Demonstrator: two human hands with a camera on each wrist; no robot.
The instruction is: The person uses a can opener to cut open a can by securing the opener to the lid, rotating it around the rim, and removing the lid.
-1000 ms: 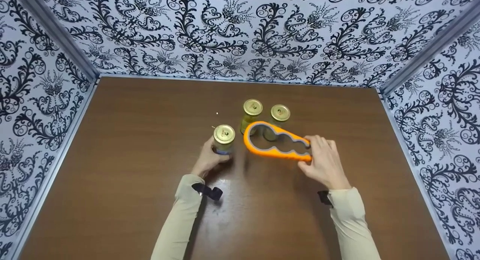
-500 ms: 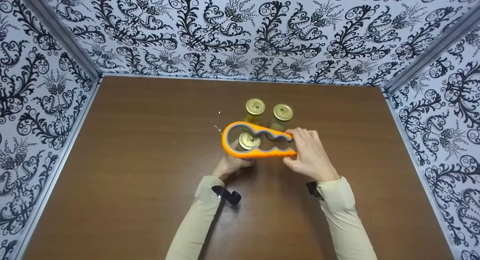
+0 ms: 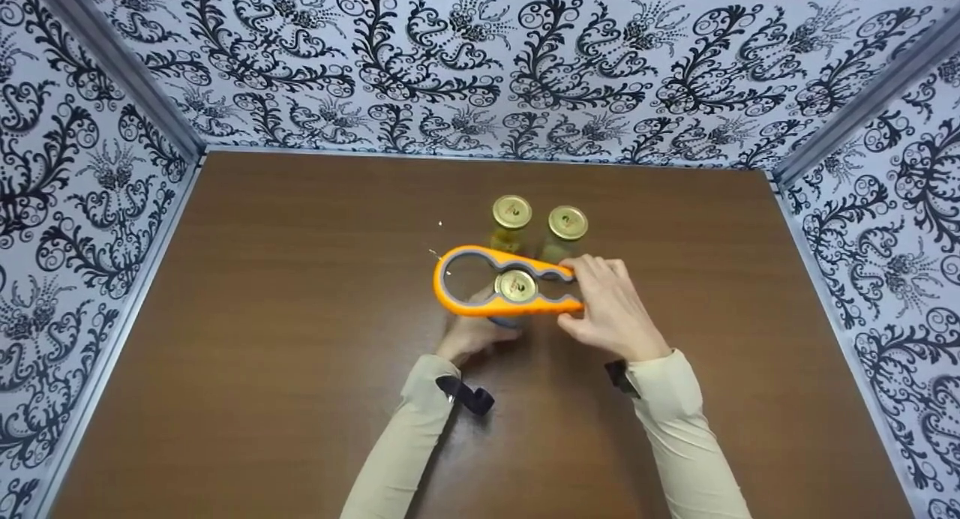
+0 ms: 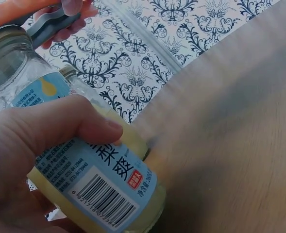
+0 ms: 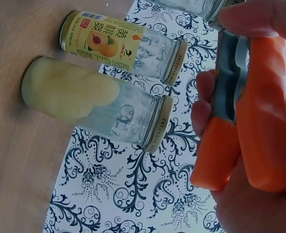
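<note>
My left hand (image 3: 471, 337) holds a glass jar with a gold lid (image 3: 516, 286). In the left wrist view the jar's blue label (image 4: 106, 189) shows a barcode, and the thumb lies across it. My right hand (image 3: 613, 305) grips the handles of an orange jar opener (image 3: 439, 285) with a grey scalloped inner edge. From the head view, the opener surrounds the lid at its middle notches; whether it presses on the lid I cannot tell. The right wrist view shows fingers and thumb around the orange handles (image 5: 264, 111).
Two more lidded jars stand just behind: one with a yellow peach label (image 5: 101, 41), one with pale fruit pieces (image 5: 65, 90). Small white bits (image 3: 440, 223) lie on the brown table (image 3: 300, 279). Patterned panels (image 3: 465, 69) enclose the back and sides.
My left hand has carried its jar to the right, under the jar opener. My right hand has moved left with the opener, whose notches now lie around the lid.
</note>
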